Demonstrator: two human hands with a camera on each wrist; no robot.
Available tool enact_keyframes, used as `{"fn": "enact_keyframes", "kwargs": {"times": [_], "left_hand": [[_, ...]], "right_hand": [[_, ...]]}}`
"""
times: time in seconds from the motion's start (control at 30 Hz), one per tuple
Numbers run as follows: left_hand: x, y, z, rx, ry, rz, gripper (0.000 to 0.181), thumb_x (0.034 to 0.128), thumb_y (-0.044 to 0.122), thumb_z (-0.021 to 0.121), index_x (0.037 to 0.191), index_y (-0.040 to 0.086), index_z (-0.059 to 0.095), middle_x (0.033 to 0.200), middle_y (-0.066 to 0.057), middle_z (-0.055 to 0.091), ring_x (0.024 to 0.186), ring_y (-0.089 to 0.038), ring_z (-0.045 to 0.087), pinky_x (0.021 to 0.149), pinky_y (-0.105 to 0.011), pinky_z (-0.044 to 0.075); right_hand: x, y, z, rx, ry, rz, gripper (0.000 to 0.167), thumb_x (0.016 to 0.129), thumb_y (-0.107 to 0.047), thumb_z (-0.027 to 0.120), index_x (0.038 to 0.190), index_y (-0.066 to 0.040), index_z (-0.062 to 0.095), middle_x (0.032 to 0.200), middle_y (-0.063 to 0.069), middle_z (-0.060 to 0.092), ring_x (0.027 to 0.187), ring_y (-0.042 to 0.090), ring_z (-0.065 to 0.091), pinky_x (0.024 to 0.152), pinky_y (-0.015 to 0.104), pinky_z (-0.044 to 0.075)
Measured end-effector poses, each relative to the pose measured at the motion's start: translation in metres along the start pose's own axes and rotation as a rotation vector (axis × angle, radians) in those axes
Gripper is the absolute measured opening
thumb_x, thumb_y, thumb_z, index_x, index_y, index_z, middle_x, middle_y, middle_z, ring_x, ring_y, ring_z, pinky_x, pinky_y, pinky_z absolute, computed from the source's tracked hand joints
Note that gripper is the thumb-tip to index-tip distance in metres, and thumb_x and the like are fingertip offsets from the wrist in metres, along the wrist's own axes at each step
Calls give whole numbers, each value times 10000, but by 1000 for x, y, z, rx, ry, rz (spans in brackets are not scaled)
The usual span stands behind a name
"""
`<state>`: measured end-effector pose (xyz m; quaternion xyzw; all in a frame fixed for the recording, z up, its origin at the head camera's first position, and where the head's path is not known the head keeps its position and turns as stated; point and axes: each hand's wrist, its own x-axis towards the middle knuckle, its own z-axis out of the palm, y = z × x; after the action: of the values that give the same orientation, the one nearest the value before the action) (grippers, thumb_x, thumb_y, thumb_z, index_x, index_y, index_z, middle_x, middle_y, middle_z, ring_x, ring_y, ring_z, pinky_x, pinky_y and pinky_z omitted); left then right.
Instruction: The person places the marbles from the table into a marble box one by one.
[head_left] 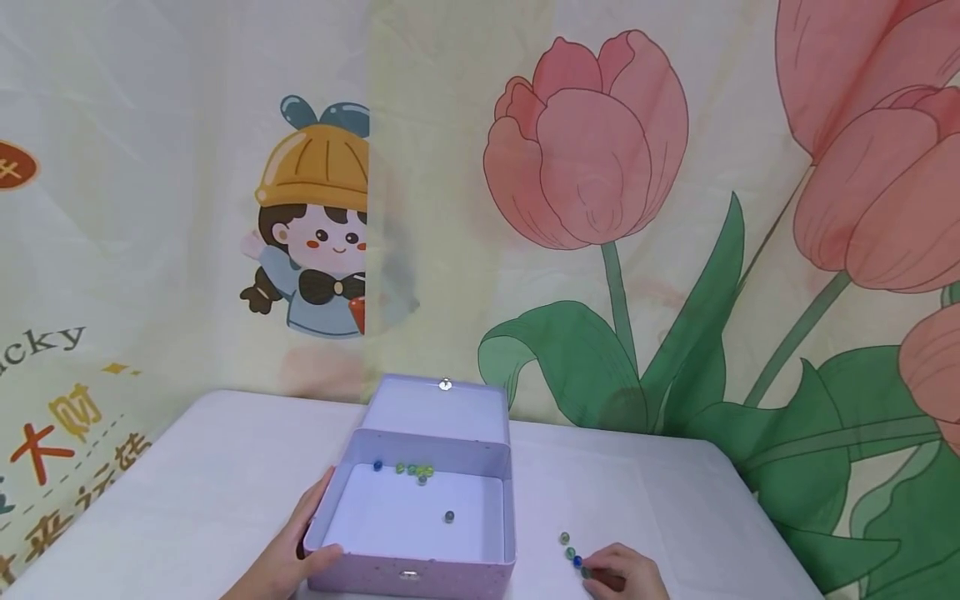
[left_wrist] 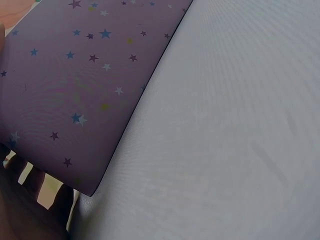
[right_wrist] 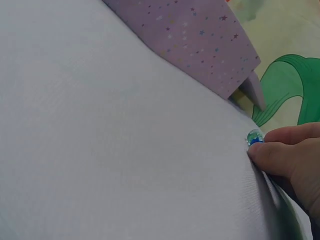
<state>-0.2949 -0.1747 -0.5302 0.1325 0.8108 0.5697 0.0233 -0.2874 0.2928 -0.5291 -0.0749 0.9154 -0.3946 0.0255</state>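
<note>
A lilac tin box (head_left: pixel 408 575) with small stars printed on it stands on the table, its lid (head_left: pixel 438 408) tipped back. My left hand (head_left: pixel 288 546) grips its front left corner, thumb over the front rim and fingers along the left side. Inside lie several glass marbles: a blue marble (head_left: pixel 377 465), a cluster of green ones along the back wall, and a single dark marble (head_left: pixel 449 517) nearer the middle. Right of the box, a short row of marbles, with a green marble (head_left: pixel 565 538) farthest back, leads to my right hand (head_left: pixel 626 573). Thumb and forefinger pinch the nearest marble (head_left: pixel 587 572).
A white cloth covers the table (head_left: pixel 652 492). Behind it hangs a curtain (head_left: pixel 442 250) printed with tulips and a cartoon child. The box's front wall and side walls stand up around the marbles.
</note>
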Motion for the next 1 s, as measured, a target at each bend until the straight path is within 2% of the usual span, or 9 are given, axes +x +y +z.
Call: {"fn": "enact_keyframes", "kwargs": {"times": [0.23,0.4,0.67,0.77,0.9,1.0], "left_hand": [[3,-1,0,-1,-1,10,879,888,191,587,1539,276,1,1572,-164,1,1377,-463,65,980,-755,114],[3,-1,0,7,3,39,870,890,186,582,1542,243,8,1565,-183,10,1377,-478,70,967,-760,136],[2,0,1,22,6,3,881,890,205,587,1542,217,-6,1568,-183,3,1383,-460,74,978,-754,142],[2,1,0,21,5,13,884,888,204,589,1542,211,-5,1567,-190,6,1378,-466,76,972,-758,141],[2,1,-1,9,0,24,885,886,202,588,1542,219,-4,1565,-201,1,1376,-483,71,959,-765,147],[1,1,-1,6,-6,-4,890,887,214,587,1540,243,-16,1572,-185,-18,1383,-471,57,971,-764,125]], "right_hand": [[1,-4,7,-60,70,-24,154,753,-96,776,900,-118,735,870,-50,619,787,38,636,664,165,521],[0,-3,8,-76,79,-39,135,760,-84,766,887,-119,735,860,-56,624,764,3,625,659,162,519],[-1,-1,8,-53,99,-22,120,789,-140,749,909,-130,740,866,-58,643,760,-19,609,657,150,509],[-1,0,8,-31,110,1,135,798,-179,747,924,-131,740,871,-58,650,773,-2,617,672,158,514],[0,0,8,31,113,26,165,805,-213,743,945,-125,740,886,-40,667,803,31,626,703,182,526],[0,-1,7,78,117,38,178,806,-230,743,952,-128,744,898,-22,678,815,33,625,716,192,530]]}}
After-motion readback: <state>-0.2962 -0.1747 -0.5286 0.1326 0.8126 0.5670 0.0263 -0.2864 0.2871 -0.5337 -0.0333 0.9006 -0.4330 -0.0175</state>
